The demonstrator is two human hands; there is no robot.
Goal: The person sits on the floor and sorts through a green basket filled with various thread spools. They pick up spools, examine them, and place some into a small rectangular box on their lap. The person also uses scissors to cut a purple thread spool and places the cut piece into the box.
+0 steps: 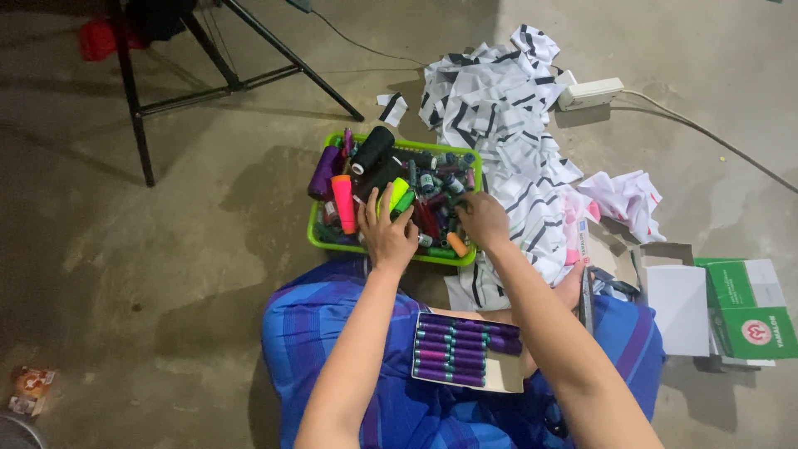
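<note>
**Hands deep in a basket of thread spools**

Plainly, the scene ran from bare concrete floor (166, 249) on the left to cloth and cartons on the right. A black metal stand (141, 100) stood at the far left. Next came the green plastic basket (316, 237), a stiff, slotted tray heaped with thread spools (432, 187): small hard cylinders in purple, teal, red and orange, with a large black cone (372, 150) on top. Such spools looked light and rigid, their wound thread giving some friction, and they would best be pinched across the barrel.

The left hand (386, 233) lay in the basket, its grip closed loosely round a yellow-green spool (397, 195). The right hand (482, 218) pressed among the spools, fingers curled; whether its grip held one, I could not tell.

On the blue checked lap sat a shallow cardboard box (503, 374) of purple spools (457, 349) in neat rows. Farther right lay soft, crumpled white cloth with black stripes (499, 108), a white power strip (590, 93), and a green-and-white carton (748, 308).
</note>
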